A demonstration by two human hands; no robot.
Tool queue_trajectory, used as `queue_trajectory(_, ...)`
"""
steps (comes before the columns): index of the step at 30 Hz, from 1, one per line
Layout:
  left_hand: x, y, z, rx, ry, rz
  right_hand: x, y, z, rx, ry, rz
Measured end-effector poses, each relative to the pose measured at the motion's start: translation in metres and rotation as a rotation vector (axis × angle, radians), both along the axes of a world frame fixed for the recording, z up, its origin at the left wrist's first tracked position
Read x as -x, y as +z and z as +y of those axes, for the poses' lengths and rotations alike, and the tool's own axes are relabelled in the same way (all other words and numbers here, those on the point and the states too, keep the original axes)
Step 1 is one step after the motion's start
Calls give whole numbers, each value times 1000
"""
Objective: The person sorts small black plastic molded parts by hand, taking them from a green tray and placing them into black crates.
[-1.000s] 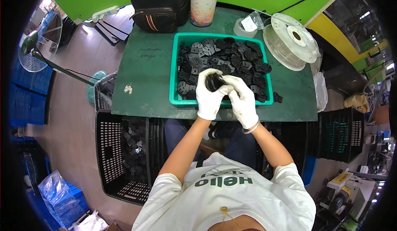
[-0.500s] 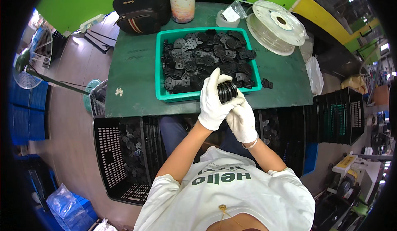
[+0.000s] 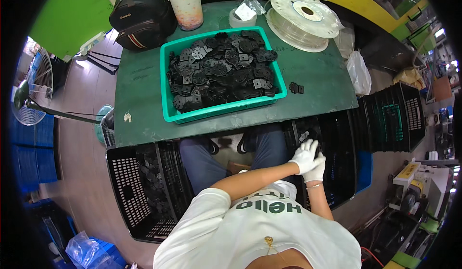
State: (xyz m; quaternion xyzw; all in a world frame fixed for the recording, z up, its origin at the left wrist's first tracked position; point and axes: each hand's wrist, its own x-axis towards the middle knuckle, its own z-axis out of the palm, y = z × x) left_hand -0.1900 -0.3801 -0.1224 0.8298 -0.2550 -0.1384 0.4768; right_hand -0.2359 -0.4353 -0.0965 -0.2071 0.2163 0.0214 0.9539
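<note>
A: Where are the black parts?

B: Most of the black parts [image 3: 216,69] lie heaped in the green tub [image 3: 221,110]. One loose part [image 3: 297,88] sits on the surface [image 3: 144,96], just beside the tub's right side.

A: And the hands?

B: Both wear white gloves and are past the near edge of the surface, at the right-hand crate [image 3: 344,148]. The left hand [image 3: 305,158] reaches across the body and overlaps the right hand [image 3: 315,172] in this view.

A: Is either grip spread, or pinching something?

B: I can't tell for either one. The fingertips run into dark shapes at the crate, so whatever they may hold is hidden.

A: What stands farther out?

B: At the far side of the surface, a black backpack [image 3: 142,21] and a pale bottle [image 3: 186,6] stand left of a roll of tape [image 3: 242,19], with a big spool [image 3: 308,21] on the right. More black pieces fill part of the left-hand crate [image 3: 126,180]; beyond it is a fan [image 3: 37,88].
</note>
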Motion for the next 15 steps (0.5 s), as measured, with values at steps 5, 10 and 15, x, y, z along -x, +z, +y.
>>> queue_trajectory(5, -4, 15, 14, -75, -224, 12, 26, -58, -65, -141, 42, 177)
queue_trajectory(10, -52, 67, 85, 387, -41, -223, -33, -40, -79, 1425, -186, 211)
queue_trajectory(15, -93, 124, 179, 449, 325, -371, -174, 106, 29, 1756, 13, -414)
